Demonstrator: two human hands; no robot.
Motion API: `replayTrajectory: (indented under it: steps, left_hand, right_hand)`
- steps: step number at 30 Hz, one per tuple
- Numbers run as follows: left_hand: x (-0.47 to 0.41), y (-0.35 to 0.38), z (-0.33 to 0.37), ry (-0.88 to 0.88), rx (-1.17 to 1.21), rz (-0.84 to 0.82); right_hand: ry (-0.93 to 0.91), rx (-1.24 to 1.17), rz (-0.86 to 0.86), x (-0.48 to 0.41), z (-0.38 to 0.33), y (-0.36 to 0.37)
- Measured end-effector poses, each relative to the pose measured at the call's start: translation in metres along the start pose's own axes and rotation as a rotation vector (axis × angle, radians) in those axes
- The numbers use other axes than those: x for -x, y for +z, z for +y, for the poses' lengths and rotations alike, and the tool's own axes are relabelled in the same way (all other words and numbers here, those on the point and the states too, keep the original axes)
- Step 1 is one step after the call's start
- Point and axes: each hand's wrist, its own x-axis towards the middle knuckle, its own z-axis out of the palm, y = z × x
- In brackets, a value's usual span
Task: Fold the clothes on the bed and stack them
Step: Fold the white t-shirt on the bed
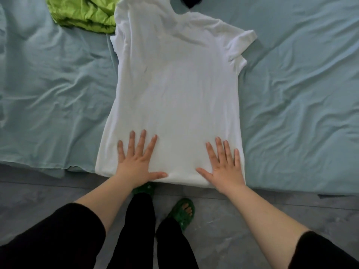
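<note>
Now flat: white T-shirt point(174, 94) pressed near its hem by two spread hands

The white T-shirt is laid out lengthwise on the pale blue bed sheet point(301, 94), with its hem at the end nearest the person and its collar end farthest away. A short sleeve point(240, 41) is seen sticking out from the shirt's right side.

The left hand point(136, 164) is laid palm down on the shirt's lower left part. Its fingers point(142, 140) are held straight and fanned apart, pointed toward the collar end, and its thumb is stretched along the hem. The right hand point(225, 167) is placed the same way on the shirt's lower right part, its fingers point(219, 148) straight and spread, the little finger close to the shirt's right edge. Nothing is gripped or pinched by either hand. The cloth lies under the fingers, not between them.

A crumpled lime-green garment point(85, 12) is seen against the shirt's upper left edge. A dark garment point(191, 0), cut off by the frame, lies at the collar end. Below the hem, grey floor point(242, 220) and a green sandal point(182, 212) are seen.
</note>
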Motion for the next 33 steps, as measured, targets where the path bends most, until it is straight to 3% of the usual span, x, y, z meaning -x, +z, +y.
replayTrajectory:
  steps: [5,9,12,22,29,33]
  left_hand:
    - [0.016,-0.029,-0.001,0.049,0.014,-0.12]
    - [0.005,-0.072,-0.009,0.046,0.203,0.137]
    - [-0.025,-0.107,-0.029,-0.055,0.421,0.275]
    - [-0.156,-0.182,-0.107,-0.395,1.014,0.343]
    - [-0.22,-0.217,-0.118,-0.344,1.206,0.427]
    - [-0.241,-0.226,-0.121,-0.295,1.06,0.325]
  right_hand:
    - [0.039,0.017,-0.14,0.005,-0.015,-0.037]
    - [0.0,-0.057,-0.029,-0.006,-0.049,-0.076]
    - [-0.052,-0.111,-0.013,-0.036,-0.081,-0.106]
    - [-0.129,-0.231,0.101,-0.171,-0.181,-0.196]
    - [-0.057,-0.33,-0.019,-0.216,-0.196,-0.206]
    - [-0.048,-0.3,-0.069,-0.227,-0.195,-0.201]
